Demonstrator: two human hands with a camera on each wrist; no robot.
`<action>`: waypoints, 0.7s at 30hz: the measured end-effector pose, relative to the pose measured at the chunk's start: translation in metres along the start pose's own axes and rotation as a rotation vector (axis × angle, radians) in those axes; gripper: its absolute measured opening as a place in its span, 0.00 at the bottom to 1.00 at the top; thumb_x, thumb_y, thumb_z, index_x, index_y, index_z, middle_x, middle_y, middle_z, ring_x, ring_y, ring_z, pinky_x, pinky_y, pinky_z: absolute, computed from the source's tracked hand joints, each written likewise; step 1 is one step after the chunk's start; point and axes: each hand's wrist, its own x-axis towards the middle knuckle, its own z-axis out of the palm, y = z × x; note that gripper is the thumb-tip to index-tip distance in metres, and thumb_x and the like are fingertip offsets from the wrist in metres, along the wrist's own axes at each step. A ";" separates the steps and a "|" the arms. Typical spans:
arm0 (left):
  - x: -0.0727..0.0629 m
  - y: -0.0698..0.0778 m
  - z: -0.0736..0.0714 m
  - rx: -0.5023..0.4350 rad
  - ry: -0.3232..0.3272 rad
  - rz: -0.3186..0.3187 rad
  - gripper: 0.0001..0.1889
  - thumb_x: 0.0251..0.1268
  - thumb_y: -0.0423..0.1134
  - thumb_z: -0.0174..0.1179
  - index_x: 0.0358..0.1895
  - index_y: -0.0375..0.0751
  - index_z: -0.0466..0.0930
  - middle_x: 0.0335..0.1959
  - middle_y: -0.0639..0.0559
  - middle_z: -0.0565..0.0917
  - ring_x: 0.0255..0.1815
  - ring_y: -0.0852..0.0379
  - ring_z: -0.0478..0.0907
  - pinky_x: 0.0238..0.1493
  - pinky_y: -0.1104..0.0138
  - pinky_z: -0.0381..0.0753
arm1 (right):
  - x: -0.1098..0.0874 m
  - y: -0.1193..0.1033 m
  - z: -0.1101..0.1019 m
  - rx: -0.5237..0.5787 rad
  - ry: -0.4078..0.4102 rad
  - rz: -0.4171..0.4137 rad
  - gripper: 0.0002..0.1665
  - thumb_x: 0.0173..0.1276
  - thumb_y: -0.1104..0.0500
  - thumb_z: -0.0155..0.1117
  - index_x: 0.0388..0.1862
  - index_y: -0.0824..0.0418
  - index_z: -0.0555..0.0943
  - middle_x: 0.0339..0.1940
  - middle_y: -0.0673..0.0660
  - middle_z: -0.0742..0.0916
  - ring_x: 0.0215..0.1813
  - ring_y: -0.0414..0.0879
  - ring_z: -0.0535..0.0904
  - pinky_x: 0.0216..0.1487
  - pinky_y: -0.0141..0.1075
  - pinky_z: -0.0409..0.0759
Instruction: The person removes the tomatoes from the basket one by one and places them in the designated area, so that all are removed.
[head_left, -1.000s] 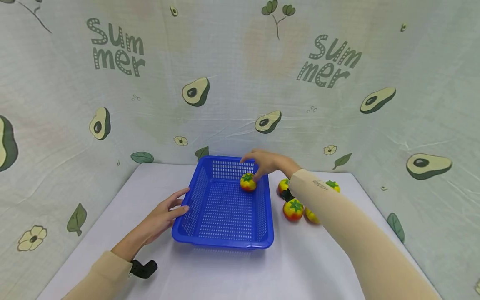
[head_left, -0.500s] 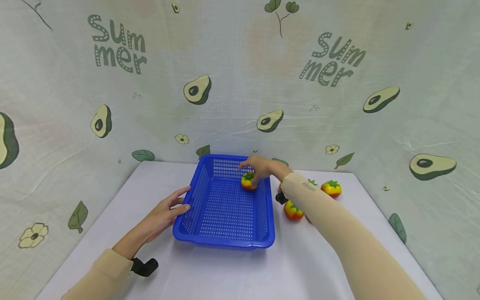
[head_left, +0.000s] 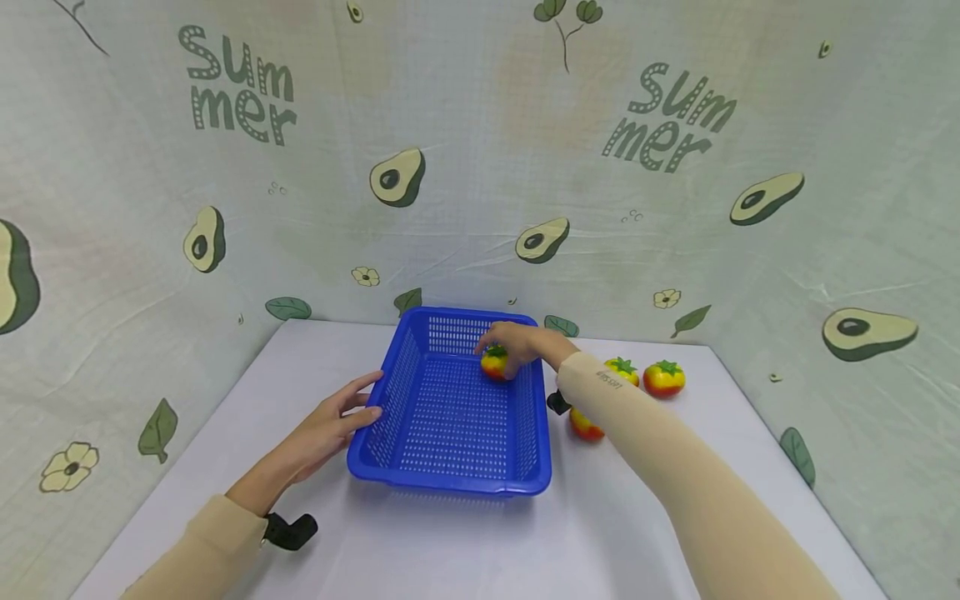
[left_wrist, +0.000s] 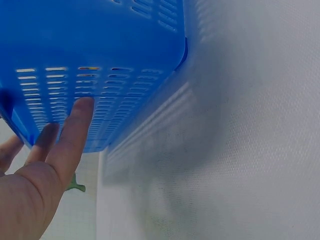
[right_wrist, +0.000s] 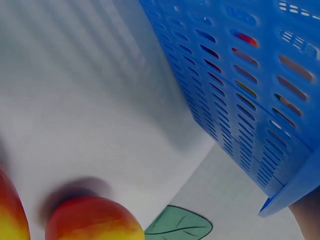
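Observation:
A blue plastic basket [head_left: 457,485] with slotted walls stands in the middle of the table. My left hand [head_left: 330,425] holds its left side, thumb at the rim and fingers against the outer wall; the left wrist view shows the fingers [left_wrist: 70,142] on the slots. Inside the basket, near its far right corner, lies a round red-and-yellow fruit [head_left: 492,365] with a green leafy top. My right hand [head_left: 517,340] reaches over the right rim from above and grips this fruit, covering its right side. In the right wrist view, red and yellow show through the basket's slots.
Right of the basket sit similar fruits: one [head_left: 665,379] at the back right, another [head_left: 622,372] beside it, and one [head_left: 583,427] partly behind the right sleeve. A printed cloth [head_left: 465,167] hangs behind the white table [head_left: 315,533].
My right hand has lowered into the basket and its fingers have closed around the fruit. The right forearm has shifted left, uncovering fruits at the back. The left hand keeps its place.

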 end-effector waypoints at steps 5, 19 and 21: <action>0.000 -0.001 0.000 0.000 -0.002 -0.001 0.40 0.80 0.50 0.61 0.87 0.56 0.51 0.77 0.32 0.65 0.66 0.40 0.78 0.64 0.49 0.84 | 0.003 -0.001 0.007 -0.014 0.026 -0.003 0.36 0.65 0.67 0.78 0.71 0.49 0.83 0.75 0.60 0.75 0.76 0.58 0.69 0.76 0.59 0.71; -0.001 0.000 -0.001 0.010 0.001 -0.006 0.40 0.80 0.50 0.61 0.87 0.57 0.51 0.77 0.32 0.64 0.67 0.39 0.78 0.64 0.48 0.84 | 0.005 0.000 0.016 -0.057 0.077 -0.048 0.34 0.63 0.64 0.80 0.69 0.50 0.83 0.67 0.58 0.79 0.69 0.54 0.73 0.74 0.53 0.74; -0.001 0.000 -0.001 0.012 0.000 -0.005 0.40 0.80 0.50 0.62 0.87 0.57 0.51 0.77 0.32 0.64 0.67 0.39 0.77 0.65 0.47 0.83 | 0.003 0.000 0.015 -0.053 0.092 -0.059 0.34 0.63 0.64 0.81 0.68 0.50 0.83 0.66 0.57 0.80 0.69 0.54 0.74 0.74 0.54 0.75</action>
